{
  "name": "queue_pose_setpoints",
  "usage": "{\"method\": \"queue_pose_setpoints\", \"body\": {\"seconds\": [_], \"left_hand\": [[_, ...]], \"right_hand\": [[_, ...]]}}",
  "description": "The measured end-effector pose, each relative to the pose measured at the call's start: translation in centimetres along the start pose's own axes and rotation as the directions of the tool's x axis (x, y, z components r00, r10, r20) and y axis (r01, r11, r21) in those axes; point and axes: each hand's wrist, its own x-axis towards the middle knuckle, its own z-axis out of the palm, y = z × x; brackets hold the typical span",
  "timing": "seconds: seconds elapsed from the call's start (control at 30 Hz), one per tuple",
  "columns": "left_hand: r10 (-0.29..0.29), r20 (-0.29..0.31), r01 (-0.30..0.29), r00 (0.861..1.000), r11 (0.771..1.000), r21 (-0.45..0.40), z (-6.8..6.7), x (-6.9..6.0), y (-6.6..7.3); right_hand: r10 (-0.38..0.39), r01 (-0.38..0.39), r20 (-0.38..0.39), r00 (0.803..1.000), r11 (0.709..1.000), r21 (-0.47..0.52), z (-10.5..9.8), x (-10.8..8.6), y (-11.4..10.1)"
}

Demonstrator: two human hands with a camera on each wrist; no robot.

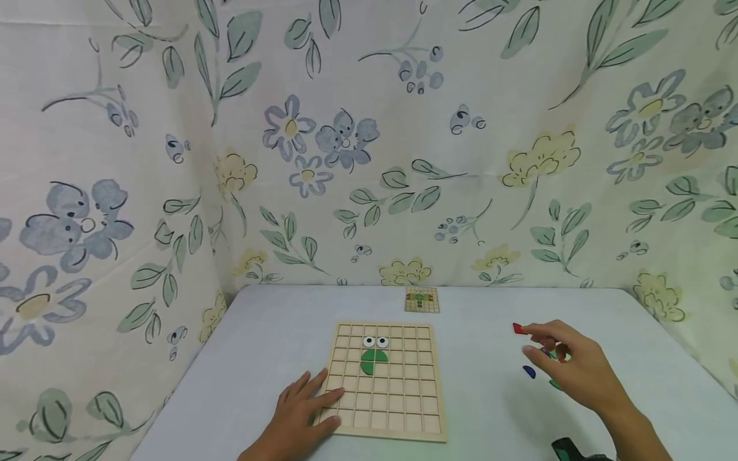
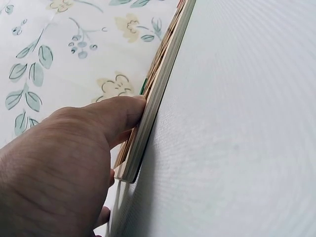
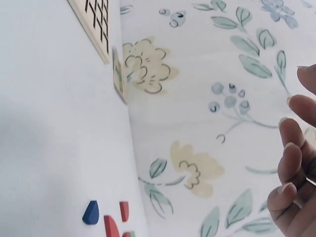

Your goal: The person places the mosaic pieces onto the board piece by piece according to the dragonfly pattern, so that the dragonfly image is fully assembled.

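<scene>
Right hand, relaxed, holding nothing, lower right, partly hiding loose pieces, full count unclear | left hand, fingers outstretched, resting on left edge of grid board, lower centre | aboard: three green pieces, two eye discs | one card beyond, print too small to read

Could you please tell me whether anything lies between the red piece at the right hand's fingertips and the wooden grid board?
Nothing visible does: the head view shows only bare white tabletop from the red piece across to the wooden grid board. The blue piece lies closer to the person.
</scene>
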Motion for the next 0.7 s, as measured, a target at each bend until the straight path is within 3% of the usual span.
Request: {"method": "queue_pose_setpoints", "body": {"seconds": [0.2, 0.4, 0.53, 0.7], "left_hand": [[0.013, -0.008, -0.012, 1.0, 1.0, 0.003, 0.0, 0.0, 0.0], [0.022, -0.013, -0.022, 1.0, 1.0, 0.016, 0.0, 0.0, 0.1], [0.021, -0.013, -0.021, 1.0, 1.0, 0.018, 0.0, 0.0, 0.1], [0.014, -0.01, -0.014, 1.0, 1.0, 0.012, 0.0, 0.0, 0.0]], "right_hand": [[0.148, -0.15, -0.019, 0.989, 0.982, -0.114, -0.8, -1.0, 2.1], [0.328, -0.317, 0.013, 0.945, 0.922, -0.223, -0.9, -2.3, 4.2], [0.457, -0.421, 0.093, 0.884, 0.867, -0.266, -1.0, -2.6, 5.7], [0.603, -0.529, 0.193, 0.774, 0.784, -0.325, -0.8, -2.7, 7.4]]}}
